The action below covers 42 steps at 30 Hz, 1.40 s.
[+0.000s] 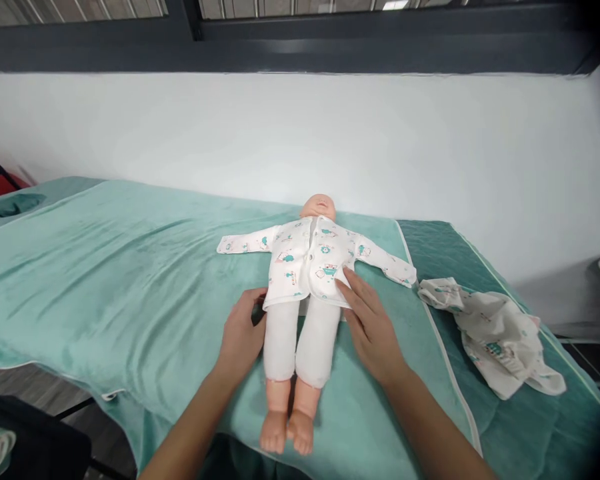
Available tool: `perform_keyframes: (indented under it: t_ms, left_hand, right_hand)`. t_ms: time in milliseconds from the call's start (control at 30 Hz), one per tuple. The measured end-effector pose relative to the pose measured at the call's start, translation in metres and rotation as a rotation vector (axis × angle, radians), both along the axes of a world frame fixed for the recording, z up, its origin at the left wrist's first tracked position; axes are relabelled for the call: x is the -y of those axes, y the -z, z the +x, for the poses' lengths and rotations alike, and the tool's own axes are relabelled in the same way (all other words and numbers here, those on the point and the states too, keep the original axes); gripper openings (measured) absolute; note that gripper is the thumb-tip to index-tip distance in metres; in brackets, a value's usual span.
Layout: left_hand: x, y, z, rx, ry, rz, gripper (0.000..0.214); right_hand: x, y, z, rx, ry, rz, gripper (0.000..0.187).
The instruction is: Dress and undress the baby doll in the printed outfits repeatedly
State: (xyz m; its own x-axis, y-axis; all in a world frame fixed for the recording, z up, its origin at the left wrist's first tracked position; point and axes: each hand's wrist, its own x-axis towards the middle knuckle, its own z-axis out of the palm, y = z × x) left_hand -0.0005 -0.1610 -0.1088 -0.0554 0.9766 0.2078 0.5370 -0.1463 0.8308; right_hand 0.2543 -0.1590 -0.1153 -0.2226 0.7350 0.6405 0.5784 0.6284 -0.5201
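A baby doll (pixel 306 393) lies on its back, feet toward me, with bare feet and white legs. It wears a white long-sleeved baby shirt (pixel 293 263) printed with small green and red pictures, its sleeves spread out to both sides. Beside the doll's hip, my left hand (pixel 243 333) has its fingers curled at the shirt's lower side edge; the fingertips are partly hidden. My right hand (pixel 373 330) rests with fingers stretched out on the shirt's opposite lower corner. The upper part of the doll's head is out of sight.
A green blanket (pixel 130 267) covers the bed under the doll. To the right lies a crumpled white printed garment (pixel 500 333) on a darker green cover (pixel 540 427). Behind is a white wall (pixel 300 133). A black seat (pixel 35 427) stands at lower left.
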Motion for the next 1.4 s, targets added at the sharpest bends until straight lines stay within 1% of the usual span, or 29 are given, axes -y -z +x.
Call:
perform_keyframes:
  t_ms: [167, 367, 467, 533, 667, 767, 867, 967, 1100, 1167, 1267, 1400]
  left_hand:
    - [-0.003, 0.003, 0.002, -0.021, 0.111, 0.028, 0.037]
    - [-0.001, 0.007, -0.001, -0.044, 0.119, 0.024, 0.042]
    - [-0.001, 0.007, -0.002, -0.071, 0.124, 0.044, 0.044]
    - [-0.001, 0.008, -0.002, -0.101, 0.127, 0.057, 0.045]
    - [0.0, 0.01, -0.002, -0.224, 0.107, 0.082, 0.042]
    - [0.0, 0.011, -0.001, -0.3, 0.092, 0.119, 0.041]
    - [0.0, 0.012, 0.001, -0.339, 0.071, 0.15, 0.041]
    - [0.001, 0.012, 0.0, -0.344, 0.057, 0.167, 0.04]
    - [0.002, 0.013, 0.0, -0.349, 0.074, 0.163, 0.045]
    - [0.001, 0.013, 0.002, -0.375, 0.063, 0.16, 0.047]
    - [0.0, 0.012, 0.005, -0.411, 0.045, 0.163, 0.04]
    - [0.003, 0.009, 0.004, -0.398, -0.005, 0.161, 0.025]
  right_hand:
    - [-0.001, 0.001, 0.001, -0.047, -0.005, 0.024, 0.055]
    - [-0.001, 0.0, 0.001, -0.038, -0.009, 0.014, 0.053]
    - [0.001, 0.004, 0.001, -0.072, 0.062, -0.023, 0.05]
    - [0.003, 0.008, 0.0, -0.115, 0.182, -0.101, 0.05]
    - [0.01, 0.012, -0.004, -0.183, 0.449, -0.342, 0.058]
    - [0.015, 0.006, -0.009, -0.139, 0.522, -0.488, 0.055]
    - [0.016, -0.001, -0.013, -0.043, 0.533, -0.547, 0.046]
    - [0.016, -0.003, -0.014, 0.024, 0.562, -0.553, 0.045]
    - [0.019, -0.001, -0.012, 0.03, 0.576, -0.525, 0.045]
    - [0.02, 0.001, -0.011, 0.043, 0.607, -0.506, 0.046]
    - [0.021, 0.004, -0.009, 0.063, 0.662, -0.47, 0.048]
    - [0.019, 0.009, -0.005, -0.003, 0.64, -0.397, 0.046]
